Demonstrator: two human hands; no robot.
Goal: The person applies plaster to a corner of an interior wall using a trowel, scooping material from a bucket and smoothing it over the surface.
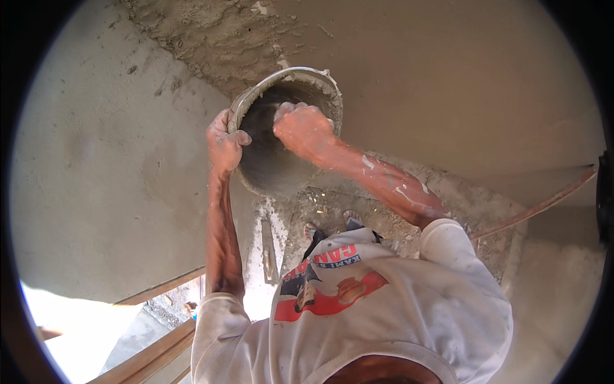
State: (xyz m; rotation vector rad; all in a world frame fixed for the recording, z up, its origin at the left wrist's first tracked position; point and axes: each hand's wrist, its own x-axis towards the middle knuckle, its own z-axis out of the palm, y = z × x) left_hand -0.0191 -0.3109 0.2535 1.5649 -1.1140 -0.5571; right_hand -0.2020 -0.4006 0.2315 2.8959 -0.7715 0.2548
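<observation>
A mortar-smeared bucket (330, 96) is tipped in front of me, its round mouth facing me and its inside dark and wet. My left hand (226, 142) grips its left rim, with the thumb over the edge. Inside the mouth, my right hand (303, 130) is closed in a fist, knuckles up. Whatever it holds is hidden by the fist and the dark interior. Pale mortar splashes mark my right forearm.
Smooth grey plaster covers the wall (121, 147) on the left. Rough mortar (211, 38) lies at the top. A long thin strip (537, 208) slants in from the right. Below the bucket stands a narrow board (268, 249). At lower left is a bright opening with a wooden frame (153, 355).
</observation>
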